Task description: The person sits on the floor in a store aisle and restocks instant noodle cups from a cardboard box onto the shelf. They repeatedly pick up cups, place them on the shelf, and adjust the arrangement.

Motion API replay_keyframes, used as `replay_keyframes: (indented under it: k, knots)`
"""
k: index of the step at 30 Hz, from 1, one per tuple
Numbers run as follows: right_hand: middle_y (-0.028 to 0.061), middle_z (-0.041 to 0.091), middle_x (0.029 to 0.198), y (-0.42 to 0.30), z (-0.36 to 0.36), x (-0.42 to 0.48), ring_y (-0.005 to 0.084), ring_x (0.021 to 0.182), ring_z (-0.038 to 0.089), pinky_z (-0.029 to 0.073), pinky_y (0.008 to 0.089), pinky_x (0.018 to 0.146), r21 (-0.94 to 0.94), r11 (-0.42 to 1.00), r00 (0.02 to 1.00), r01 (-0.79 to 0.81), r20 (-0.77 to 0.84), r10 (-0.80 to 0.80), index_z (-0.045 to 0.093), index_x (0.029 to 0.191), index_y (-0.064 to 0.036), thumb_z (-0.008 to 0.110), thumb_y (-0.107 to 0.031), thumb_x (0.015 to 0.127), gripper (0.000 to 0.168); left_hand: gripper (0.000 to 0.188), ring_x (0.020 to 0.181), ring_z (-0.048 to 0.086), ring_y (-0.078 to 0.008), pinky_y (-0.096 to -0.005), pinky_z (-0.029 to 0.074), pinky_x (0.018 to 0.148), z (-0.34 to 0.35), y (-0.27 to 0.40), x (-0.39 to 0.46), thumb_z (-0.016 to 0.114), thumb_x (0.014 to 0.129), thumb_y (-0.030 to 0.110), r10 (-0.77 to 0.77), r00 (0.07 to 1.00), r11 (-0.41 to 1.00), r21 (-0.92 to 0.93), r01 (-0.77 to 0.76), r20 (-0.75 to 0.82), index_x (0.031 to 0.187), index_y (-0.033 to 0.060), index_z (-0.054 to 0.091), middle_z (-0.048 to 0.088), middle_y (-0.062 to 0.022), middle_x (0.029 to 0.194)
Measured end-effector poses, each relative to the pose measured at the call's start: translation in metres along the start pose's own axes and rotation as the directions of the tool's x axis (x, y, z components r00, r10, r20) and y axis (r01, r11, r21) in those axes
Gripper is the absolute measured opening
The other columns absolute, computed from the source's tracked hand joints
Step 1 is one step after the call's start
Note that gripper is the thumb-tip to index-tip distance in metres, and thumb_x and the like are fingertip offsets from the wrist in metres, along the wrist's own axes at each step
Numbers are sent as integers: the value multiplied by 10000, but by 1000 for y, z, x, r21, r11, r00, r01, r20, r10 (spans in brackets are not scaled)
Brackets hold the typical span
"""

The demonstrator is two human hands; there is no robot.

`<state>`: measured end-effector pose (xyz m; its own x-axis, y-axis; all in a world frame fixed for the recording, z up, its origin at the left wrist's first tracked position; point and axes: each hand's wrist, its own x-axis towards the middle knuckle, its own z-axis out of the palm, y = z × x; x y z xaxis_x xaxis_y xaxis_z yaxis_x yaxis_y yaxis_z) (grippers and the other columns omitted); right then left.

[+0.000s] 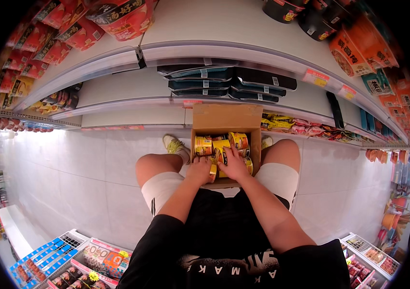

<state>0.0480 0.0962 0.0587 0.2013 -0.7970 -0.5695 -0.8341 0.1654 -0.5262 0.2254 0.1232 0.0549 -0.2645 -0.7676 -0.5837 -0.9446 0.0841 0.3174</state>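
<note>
A cardboard box with its far flap raised stands on the floor between my knees. Yellow instant-noodle cups lie packed inside it, several on their sides. My right hand reaches into the box, its thumb and fingers around a yellow cup near the middle. At the box's near left corner, my left hand rests over the cups, beside another yellow cup. Its grip is partly hidden, so I cannot tell whether it holds that cup.
Store shelves rise just beyond the box. Dark flat packages are stacked on a middle shelf. Red noodle bowls stand upper left, orange ones upper right. Bagged goods line the lowest shelf. Behind me are display racks.
</note>
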Motion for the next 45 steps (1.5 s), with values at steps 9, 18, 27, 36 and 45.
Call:
replay_keyframes:
  k: [9,18,27,36,45]
  knots:
    - [66,557,1318,25,-28,-5,231,1130,595,526,420,851,902,391,956,-182,69,286,375,1467,-198,571,-380,937,593,770,1269,495,-408,-462,486,1026,4,-7,8,849,666,179,31,997,998,45,-34,66,1350,83,508,503,-174,1371]
    - [61,595,1299,46,-61,-45,217,1110,618,514,385,826,994,-76,986,-83,93,140,447,1382,-192,490,-381,973,452,898,1243,507,-429,-474,470,1033,-32,8,-4,889,597,322,13,1000,998,-65,-14,-20,1366,59,505,505,-218,1368]
    - [115,502,1452,6,-105,-69,305,1281,520,506,476,889,929,-364,976,-63,-19,-215,422,1462,-132,481,-632,921,739,933,1258,519,-394,-432,454,1050,-30,-18,-8,866,613,393,86,984,861,-486,-153,-159,1410,60,512,511,-243,1316]
    - [137,469,1484,-23,-138,-85,344,1356,468,388,559,1111,934,-329,908,140,-254,-332,415,1492,-152,606,-637,861,818,649,1340,391,-431,-529,417,1042,-2,22,-2,799,734,349,95,995,983,158,-98,24,1333,210,591,424,-175,1397]
    - [113,447,1512,-2,-147,-86,249,1386,445,342,425,1169,985,-87,927,148,-169,-334,365,1497,-37,561,-361,984,638,643,1262,549,-369,-426,541,926,-96,20,-49,776,819,282,7,931,551,-776,-308,-364,1388,94,543,502,-208,1424]
